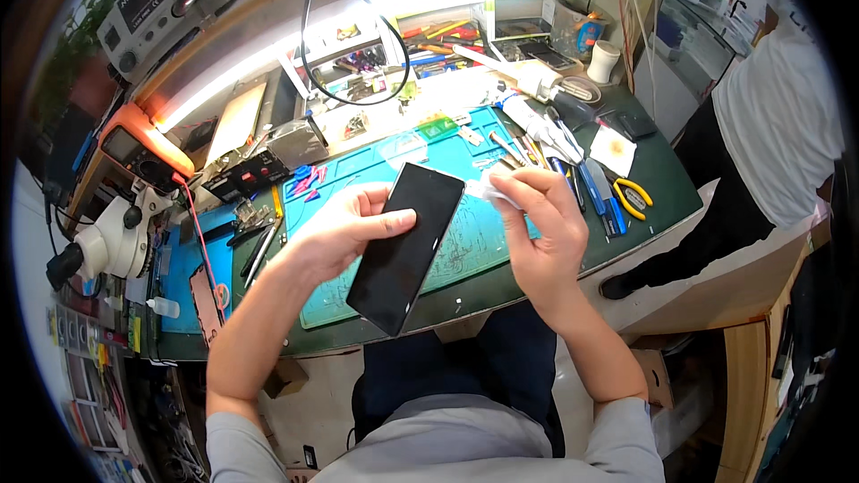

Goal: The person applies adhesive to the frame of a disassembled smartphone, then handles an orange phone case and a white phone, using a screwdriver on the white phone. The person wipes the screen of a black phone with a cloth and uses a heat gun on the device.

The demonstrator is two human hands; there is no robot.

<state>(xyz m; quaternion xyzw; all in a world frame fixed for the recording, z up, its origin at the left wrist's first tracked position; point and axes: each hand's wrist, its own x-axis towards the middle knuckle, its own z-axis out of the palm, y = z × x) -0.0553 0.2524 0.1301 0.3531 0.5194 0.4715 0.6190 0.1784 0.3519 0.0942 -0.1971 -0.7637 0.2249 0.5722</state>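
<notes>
A black smartphone (403, 264) is tilted above the bench's near edge, its dark glossy face turned up. My left hand (340, 231) is closed on its left side, with the thumb lying across the face and the other fingers partly hidden behind it. Just beyond the phone's upper right corner, my right hand (548, 231) pinches a small crumpled white wipe (483, 188) between thumb and fingertips. Beneath both hands lies a blue-green work mat (465, 250).
Yellow-handled pliers (633, 199) and several screwdrivers lie right of the mat. An orange multimeter (143, 148) and a white microscope (116, 237) stand at left. A black cable (304, 45) loops over the bench's back. Another person (778, 116) stands at far right.
</notes>
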